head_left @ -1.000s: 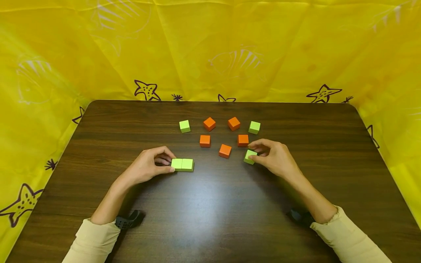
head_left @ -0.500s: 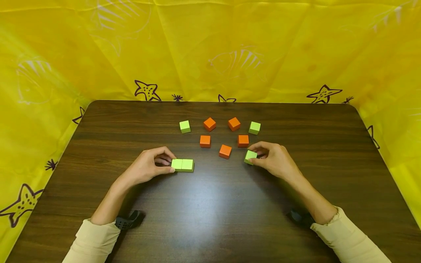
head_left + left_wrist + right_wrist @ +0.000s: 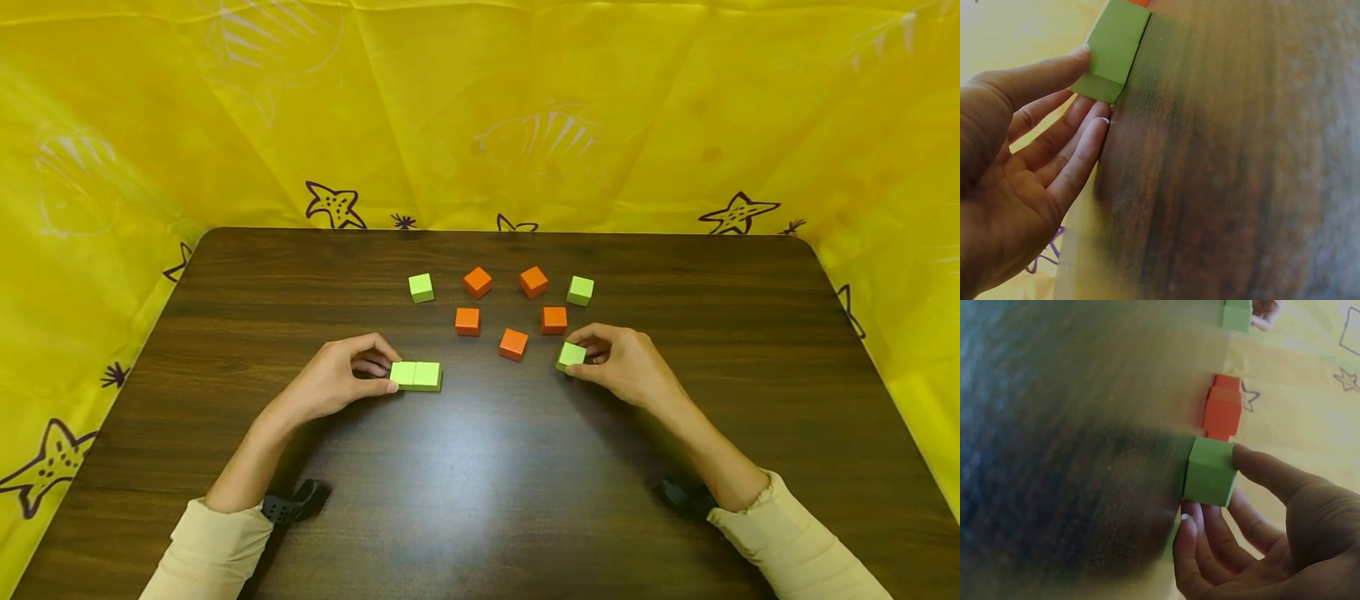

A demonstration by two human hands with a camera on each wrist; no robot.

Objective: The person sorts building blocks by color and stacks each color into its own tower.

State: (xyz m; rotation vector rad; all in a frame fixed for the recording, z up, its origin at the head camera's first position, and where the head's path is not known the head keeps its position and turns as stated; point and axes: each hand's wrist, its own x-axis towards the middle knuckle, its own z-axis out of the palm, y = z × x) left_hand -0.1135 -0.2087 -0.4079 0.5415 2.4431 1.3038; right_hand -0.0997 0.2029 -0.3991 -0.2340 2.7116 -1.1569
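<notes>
By the left hand (image 3: 337, 379), a lime-green cube (image 3: 404, 374) touching its twin (image 3: 428, 374) is pinched; five orange cubes (image 3: 513, 343) are spread mid-worktop (image 3: 465, 467), dark and wood-grained; a separate lime-green cube (image 3: 572, 356) is pinched by the right hand (image 3: 628, 362); all is walled by yellow printed cloth (image 3: 450, 92).

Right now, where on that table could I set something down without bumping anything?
The table has a wide bare patch at its near middle, between the two sleeves. More lies outward of the left hand and right hand. Between the hands and just beyond, orange cubes and green cubes crowd it.
</notes>
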